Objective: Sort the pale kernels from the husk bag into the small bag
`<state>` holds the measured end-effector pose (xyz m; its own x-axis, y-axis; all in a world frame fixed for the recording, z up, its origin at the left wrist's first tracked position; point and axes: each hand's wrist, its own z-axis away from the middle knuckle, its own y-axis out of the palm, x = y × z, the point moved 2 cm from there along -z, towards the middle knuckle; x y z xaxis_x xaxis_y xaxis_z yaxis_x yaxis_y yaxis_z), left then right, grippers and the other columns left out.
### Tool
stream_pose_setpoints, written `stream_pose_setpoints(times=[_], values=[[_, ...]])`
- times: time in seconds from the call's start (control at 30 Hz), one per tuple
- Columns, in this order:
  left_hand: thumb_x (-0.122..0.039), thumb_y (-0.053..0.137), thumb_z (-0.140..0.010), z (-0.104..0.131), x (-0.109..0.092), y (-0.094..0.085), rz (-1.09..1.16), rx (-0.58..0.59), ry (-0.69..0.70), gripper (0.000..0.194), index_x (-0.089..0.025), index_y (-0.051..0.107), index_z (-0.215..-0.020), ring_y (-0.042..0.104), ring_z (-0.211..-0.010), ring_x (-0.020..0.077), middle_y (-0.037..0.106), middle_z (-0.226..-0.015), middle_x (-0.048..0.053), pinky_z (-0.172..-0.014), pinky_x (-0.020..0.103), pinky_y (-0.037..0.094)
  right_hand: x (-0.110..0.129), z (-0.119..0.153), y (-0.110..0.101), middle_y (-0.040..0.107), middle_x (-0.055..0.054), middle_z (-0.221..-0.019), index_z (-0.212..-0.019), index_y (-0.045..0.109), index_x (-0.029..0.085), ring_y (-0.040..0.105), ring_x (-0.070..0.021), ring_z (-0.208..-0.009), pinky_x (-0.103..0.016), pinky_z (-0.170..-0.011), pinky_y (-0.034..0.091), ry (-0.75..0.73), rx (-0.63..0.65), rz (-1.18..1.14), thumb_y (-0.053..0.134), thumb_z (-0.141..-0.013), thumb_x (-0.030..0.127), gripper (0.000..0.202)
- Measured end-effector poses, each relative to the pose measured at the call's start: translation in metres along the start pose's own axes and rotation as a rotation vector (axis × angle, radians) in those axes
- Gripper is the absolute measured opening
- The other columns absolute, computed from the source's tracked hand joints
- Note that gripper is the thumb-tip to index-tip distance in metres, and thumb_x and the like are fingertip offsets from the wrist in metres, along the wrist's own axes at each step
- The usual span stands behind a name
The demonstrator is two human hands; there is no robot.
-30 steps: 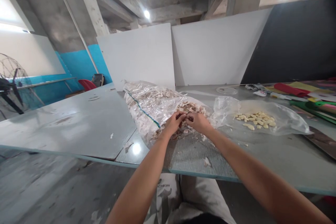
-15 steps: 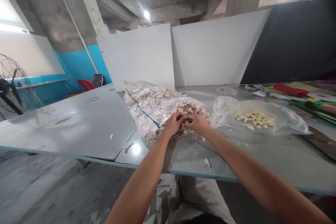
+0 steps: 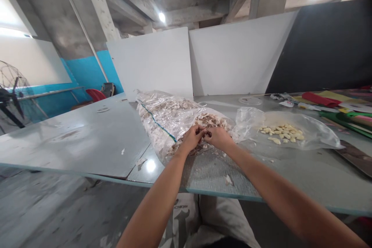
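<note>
My left hand (image 3: 194,135) and my right hand (image 3: 217,136) meet fingertip to fingertip in front of me, fingers bent and pinched together. Whatever is between them is tiny and mostly covered by the fingers. Both hands are over the mouth of a large clear plastic bag (image 3: 162,114), full of pale papery skins, with a blue-green cord along its side. Brownish garlic skins (image 3: 210,119) spill out just behind my fingers. Right of my hands, peeled garlic cloves (image 3: 286,131) lie in a loose pile on a flattened clear plastic bag (image 3: 316,133).
The grey table (image 3: 87,139) has its near edge close to my lap. Scraps of skin (image 3: 228,180) lie on it. At right are a dark flat board (image 3: 359,159) and coloured sheets with a red roll (image 3: 321,99). White panels (image 3: 151,64) stand behind; a fan (image 3: 13,93) is far left.
My hands stay pinched together in nearly the same spot, with only a slight shift of the fingers. The bags and cloves have not moved.
</note>
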<state>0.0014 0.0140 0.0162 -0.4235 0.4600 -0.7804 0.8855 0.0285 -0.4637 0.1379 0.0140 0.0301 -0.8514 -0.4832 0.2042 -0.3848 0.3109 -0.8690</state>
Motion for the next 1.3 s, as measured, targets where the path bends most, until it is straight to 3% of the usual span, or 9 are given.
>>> stream_pose_setpoints(times=[0.77,1.3], values=[[-0.047,0.050,-0.078,-0.001,0.000,0.003,0.045,0.036,0.064,0.034,-0.014,0.057,-0.080,0.043,-0.042,0.0073,0.048,-0.048,-0.004,-0.045,0.019,0.032,0.001,0.000,-0.003,0.067,-0.008,-0.084,-0.084,0.066,0.016,0.058,-0.0165,-0.076,-0.023,-0.061,0.033,0.012,0.073,0.059,0.043,-0.078,0.025,0.026],[-0.043,0.047,-0.081,-0.002,0.005,0.005,0.009,0.044,0.104,0.033,-0.014,0.059,-0.088,0.044,-0.044,0.0078,0.049,-0.050,-0.003,-0.046,0.019,0.032,-0.006,-0.001,-0.004,0.066,-0.006,-0.083,-0.081,0.065,0.018,0.056,-0.0160,-0.078,-0.023,-0.064,0.032,-0.015,0.052,0.041,0.040,-0.078,0.020,0.025]])
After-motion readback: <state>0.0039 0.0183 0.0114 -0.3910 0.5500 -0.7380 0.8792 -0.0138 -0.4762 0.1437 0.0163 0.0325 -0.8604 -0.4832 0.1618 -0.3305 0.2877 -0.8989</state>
